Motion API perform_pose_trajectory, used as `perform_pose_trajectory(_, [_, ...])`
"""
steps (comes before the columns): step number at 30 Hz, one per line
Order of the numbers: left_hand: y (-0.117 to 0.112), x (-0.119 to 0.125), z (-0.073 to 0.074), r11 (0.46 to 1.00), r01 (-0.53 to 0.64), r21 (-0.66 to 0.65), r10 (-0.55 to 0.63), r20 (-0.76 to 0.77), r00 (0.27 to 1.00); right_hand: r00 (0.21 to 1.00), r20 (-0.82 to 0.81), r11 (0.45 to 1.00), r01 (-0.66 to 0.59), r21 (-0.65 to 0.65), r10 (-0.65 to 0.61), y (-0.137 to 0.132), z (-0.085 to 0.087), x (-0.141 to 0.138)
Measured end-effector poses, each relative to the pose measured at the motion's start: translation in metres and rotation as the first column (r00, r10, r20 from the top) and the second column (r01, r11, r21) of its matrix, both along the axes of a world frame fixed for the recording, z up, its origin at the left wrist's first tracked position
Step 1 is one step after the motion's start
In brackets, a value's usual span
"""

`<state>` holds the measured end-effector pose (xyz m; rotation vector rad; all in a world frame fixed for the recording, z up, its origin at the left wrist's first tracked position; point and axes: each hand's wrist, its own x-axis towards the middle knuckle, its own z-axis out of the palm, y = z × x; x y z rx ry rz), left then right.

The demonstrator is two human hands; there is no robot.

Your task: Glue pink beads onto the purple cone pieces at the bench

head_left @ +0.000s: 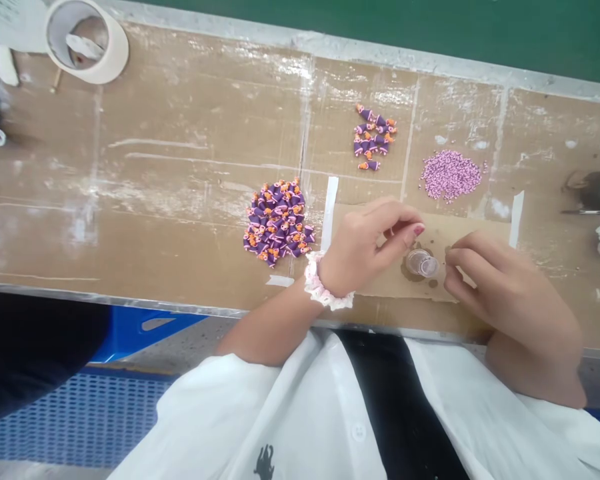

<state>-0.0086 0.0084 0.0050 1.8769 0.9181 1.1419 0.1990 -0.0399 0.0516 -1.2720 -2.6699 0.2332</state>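
Note:
My left hand [367,243] hovers over a small clear round container [423,263] on a cardboard sheet [460,233], its thumb and fingers pinched together on something too small to name. My right hand [505,293] rests just right of the container, fingers curled and pinched near its rim; what they hold is hidden. A large pile of small purple-and-orange pieces [278,222] lies left of my left hand. A smaller group of the same pieces [373,137] lies farther back. A heap of tiny pink beads [450,175] sits behind my right hand.
A roll of masking tape [87,41] stands at the back left on the worn brown bench [155,173]. A dark tool [593,193] lies at the right edge. White tape strips [329,203] mark the cardboard. A blue crate [80,413] sits below the bench's front edge.

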Motion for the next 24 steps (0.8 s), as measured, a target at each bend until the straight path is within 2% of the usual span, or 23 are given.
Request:
perform_pose_trajectory(3, [-0.001, 0.000, 0.000, 1.000, 0.002, 0.005, -0.002, 0.014, 1.000, 0.996, 0.071, 0.999, -0.045, -0.024, 0.047, -0.002, 0.003, -0.001])
perform_pose_trajectory(10, [-0.001, 0.001, 0.000, 0.999, -0.005, 0.034, 0.005, 0.008, 1.000, 0.988, 0.122, 0.994, -0.087, -0.072, 0.096, -0.002, 0.005, -0.004])
perform_pose_trajectory(16, [-0.002, 0.000, 0.001, 1.000, 0.003, -0.011, -0.003, -0.037, 0.999, 0.986, 0.135, 0.995, -0.093, -0.033, 0.097, -0.001, 0.002, -0.008])
perform_pose_trajectory(21, [0.002, -0.003, 0.004, 1.000, -0.018, -0.020, 0.015, -0.115, 0.993, 0.999, 0.033, 0.996, -0.034, -0.080, 0.036, -0.003, 0.006, -0.002])
perform_pose_trajectory(24, [0.010, -0.023, 0.010, 0.999, -0.051, -0.004, 0.048, -0.282, 0.958, 0.998, -0.059, 0.994, 0.003, -0.105, -0.009, -0.005, 0.012, 0.004])
